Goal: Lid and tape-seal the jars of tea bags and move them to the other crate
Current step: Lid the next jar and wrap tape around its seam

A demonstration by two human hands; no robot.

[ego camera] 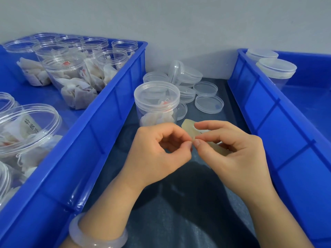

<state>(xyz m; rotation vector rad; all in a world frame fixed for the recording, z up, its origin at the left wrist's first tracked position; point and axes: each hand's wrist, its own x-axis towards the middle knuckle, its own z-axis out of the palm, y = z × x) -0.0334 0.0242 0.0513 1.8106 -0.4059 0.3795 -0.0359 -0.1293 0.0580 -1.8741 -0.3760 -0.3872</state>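
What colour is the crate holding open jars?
The crate is bright blue, seen in head view.

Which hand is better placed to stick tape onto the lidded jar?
Probably left: the left hand pinches the end of the tape roll, nearest the jar; the right hand grips the roll.

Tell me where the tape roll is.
Head view, centre: the tape roll is held in the right hand, just in front and right of the lidded jar.

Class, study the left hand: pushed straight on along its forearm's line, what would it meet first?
Probably the tape roll that the right hand holds, whose end the left hand now pinches; the lidded jar stands just beyond, though depth is unclear.
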